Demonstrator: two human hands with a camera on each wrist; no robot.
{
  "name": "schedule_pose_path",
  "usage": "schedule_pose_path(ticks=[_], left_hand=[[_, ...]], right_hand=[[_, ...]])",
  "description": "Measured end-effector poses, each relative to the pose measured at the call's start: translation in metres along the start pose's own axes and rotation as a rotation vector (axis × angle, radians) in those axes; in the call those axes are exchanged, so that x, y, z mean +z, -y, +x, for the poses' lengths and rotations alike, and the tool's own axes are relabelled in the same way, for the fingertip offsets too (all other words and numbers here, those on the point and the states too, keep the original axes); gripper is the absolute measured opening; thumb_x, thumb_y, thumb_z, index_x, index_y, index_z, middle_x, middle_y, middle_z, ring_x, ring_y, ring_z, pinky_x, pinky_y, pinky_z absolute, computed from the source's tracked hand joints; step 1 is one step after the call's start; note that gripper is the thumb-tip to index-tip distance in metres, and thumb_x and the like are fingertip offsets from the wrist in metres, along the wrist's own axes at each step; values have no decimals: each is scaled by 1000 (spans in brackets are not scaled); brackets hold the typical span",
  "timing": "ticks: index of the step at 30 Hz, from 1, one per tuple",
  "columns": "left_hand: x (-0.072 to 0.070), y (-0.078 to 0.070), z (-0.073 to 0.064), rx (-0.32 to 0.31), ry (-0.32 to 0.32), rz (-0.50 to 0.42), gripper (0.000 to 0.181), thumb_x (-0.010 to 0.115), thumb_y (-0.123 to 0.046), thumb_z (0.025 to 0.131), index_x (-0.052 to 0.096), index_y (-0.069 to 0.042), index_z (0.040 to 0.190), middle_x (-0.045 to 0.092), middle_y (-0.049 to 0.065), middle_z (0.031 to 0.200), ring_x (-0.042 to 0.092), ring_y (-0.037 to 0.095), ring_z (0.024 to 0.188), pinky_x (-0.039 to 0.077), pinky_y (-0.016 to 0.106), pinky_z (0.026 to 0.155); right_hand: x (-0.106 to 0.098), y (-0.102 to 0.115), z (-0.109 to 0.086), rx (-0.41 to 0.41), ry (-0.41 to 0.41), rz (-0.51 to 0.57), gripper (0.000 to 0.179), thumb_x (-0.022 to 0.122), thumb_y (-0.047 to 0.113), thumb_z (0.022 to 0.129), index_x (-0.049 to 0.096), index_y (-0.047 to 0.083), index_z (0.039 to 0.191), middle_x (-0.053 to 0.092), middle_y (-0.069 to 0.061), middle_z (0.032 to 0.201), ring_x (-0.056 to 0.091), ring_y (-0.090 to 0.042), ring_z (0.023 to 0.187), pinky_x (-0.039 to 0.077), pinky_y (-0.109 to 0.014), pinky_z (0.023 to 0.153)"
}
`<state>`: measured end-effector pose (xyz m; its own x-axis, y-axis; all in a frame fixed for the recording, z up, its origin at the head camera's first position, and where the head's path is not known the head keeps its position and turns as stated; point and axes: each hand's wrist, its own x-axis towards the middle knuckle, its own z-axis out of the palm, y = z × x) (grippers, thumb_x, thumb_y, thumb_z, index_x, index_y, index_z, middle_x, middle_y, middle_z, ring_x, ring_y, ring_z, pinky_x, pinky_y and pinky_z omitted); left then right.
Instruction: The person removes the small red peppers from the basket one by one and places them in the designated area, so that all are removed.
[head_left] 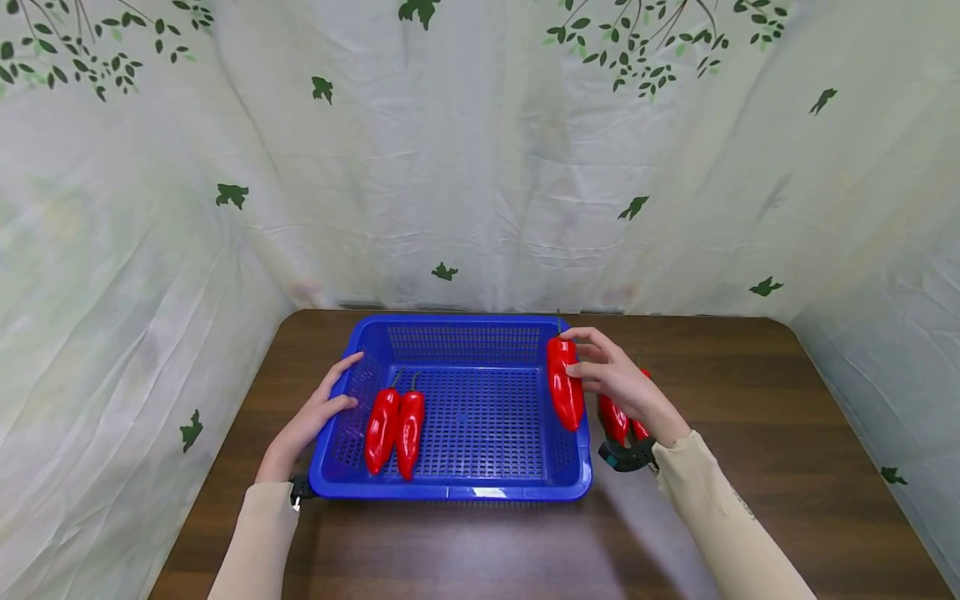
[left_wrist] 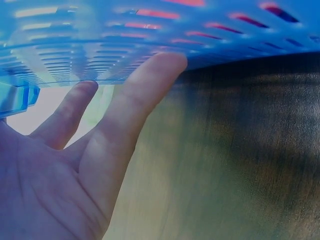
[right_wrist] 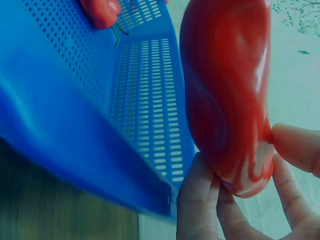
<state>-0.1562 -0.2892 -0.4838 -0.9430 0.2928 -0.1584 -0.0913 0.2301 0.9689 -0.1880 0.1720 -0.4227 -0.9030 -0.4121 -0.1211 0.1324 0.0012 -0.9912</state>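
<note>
A glossy red chili pepper (head_left: 565, 382) with a thin stem is pinched between the thumb and fingers of my right hand (head_left: 609, 373), above the right rim of a blue plastic basket (head_left: 491, 492). In the right wrist view, the thumb and fingertips grip one end of the pepper (right_wrist: 227, 95). My left hand (head_left: 311, 423) rests against the basket's left side; its straight fingers touch the slotted wall in the left wrist view. Two red peppers, one on the left (head_left: 382, 429) and another beside it (head_left: 410, 433), lie side by side inside the basket.
More red peppers (head_left: 613, 419) lie on the brown wooden table (head_left: 750, 417) right of the basket, partly hidden by my right hand and wrist. A pale curtain (head_left: 480, 167) with printed leaves hangs behind the table and along both sides.
</note>
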Motion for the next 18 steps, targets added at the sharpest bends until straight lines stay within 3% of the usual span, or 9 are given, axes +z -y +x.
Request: schedule_pose_path(ticks=[9, 18], left_hand=[[-1, 2, 1, -5, -1, -9, 66, 44, -9, 96, 18, -31, 152, 3, 19, 156, 23, 53, 133, 45, 58, 90], [-1, 2, 1, -2, 3, -8, 66, 44, -9, 96, 17, -30, 152, 3, 19, 156, 23, 53, 132, 44, 59, 90]], right_hand=[[-16, -2, -9, -4, -40, -58, 47, 55, 1, 91, 40, 8, 135, 44, -23, 134, 54, -33, 110, 50, -49, 87], [-36, -7, -19, -3, -70, -82, 47, 55, 2, 92, 39, 7, 136, 43, -24, 133, 54, -30, 107, 52, -42, 84]])
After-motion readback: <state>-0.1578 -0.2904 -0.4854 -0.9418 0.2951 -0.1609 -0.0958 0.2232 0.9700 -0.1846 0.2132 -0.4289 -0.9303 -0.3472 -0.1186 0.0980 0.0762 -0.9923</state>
